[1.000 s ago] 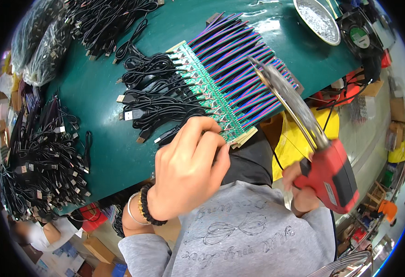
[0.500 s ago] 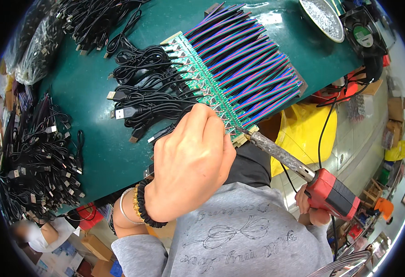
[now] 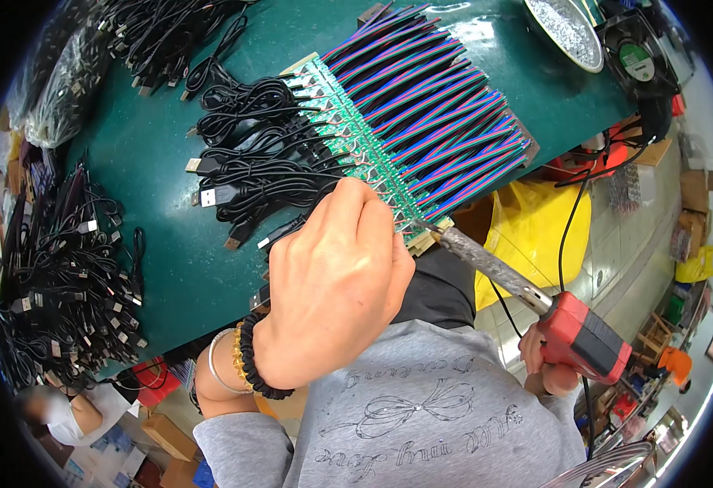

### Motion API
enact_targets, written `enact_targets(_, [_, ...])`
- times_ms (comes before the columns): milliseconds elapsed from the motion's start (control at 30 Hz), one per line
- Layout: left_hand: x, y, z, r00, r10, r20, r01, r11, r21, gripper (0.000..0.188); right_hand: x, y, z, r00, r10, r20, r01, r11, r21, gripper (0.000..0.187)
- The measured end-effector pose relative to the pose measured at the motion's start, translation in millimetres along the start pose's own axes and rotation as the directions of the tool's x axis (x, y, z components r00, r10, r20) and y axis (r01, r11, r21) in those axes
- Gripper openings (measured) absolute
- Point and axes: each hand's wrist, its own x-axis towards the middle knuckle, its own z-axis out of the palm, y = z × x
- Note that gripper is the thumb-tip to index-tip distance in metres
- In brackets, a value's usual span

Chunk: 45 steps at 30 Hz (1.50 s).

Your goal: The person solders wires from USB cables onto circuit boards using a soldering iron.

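My left hand [image 3: 336, 281] is closed in a pinch over the near end of a row of green circuit boards [image 3: 356, 134]. Its fingertips and what they hold are hidden behind the hand; thin wire ends show beside them. My right hand [image 3: 547, 366] is wrapped round the red-and-black handle of a soldering iron [image 3: 499, 272]. The iron's tip meets the near end of the boards, just right of my left fingers. Black USB cables [image 3: 267, 183] lead off the boards' left side, and red, green, blue and black wires [image 3: 438, 106] fan out on the right.
More USB cables lie in piles at the left [image 3: 72, 285] and far left [image 3: 165, 37] of the green table [image 3: 186, 276]. A metal dish [image 3: 564, 32] of shiny bits and a small black fan [image 3: 637, 61] stand far right. A yellow bag [image 3: 535, 236] hangs by the table edge. Another person [image 3: 80, 415] sits lower left.
Everything in view has shifted very slightly up and left together. Both hands and the iron keep nearly the same places over the boards.
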Motion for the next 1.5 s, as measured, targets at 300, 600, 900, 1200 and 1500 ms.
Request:
enact_targets(300, [-0.2, -2.6, -1.3, 0.997, 0.071, 0.025, -0.072, 0.997, 0.034, 0.015, 15.7, -3.5, -0.4, 0.995, -0.036, 0.093, 0.046, 0.992, -0.115, 0.064])
enact_targets(600, [1.8, 1.6, -5.9, 0.997, 0.046, 0.064, -0.050, 0.997, 0.056, 0.016, -3.5, 2.9, 34.2, 0.935, -0.044, -0.352, -0.010, 0.988, -0.152, 0.113])
enact_targets(900, [8.5, 4.8, -12.6, 0.993, 0.020, 0.118, -0.029, 0.997, 0.077, 0.016, 2.7, -0.5, 3.8, 0.999, -0.038, 0.027, 0.040, 0.997, -0.067, 0.060])
enact_targets(1200, [7.7, 7.3, -10.8, 0.994, -0.005, 0.109, -0.005, 0.996, 0.091, 0.018, -4.9, 7.1, 4.3, 1.000, -0.023, -0.011, 0.024, 0.993, 0.120, 0.050])
enact_targets(1500, [6.7, 7.7, -8.3, 0.996, -0.020, 0.092, 0.011, 0.995, 0.097, 0.018, -13.8, 14.2, -10.7, 0.997, -0.030, 0.071, 0.029, 0.999, 0.020, 0.045])
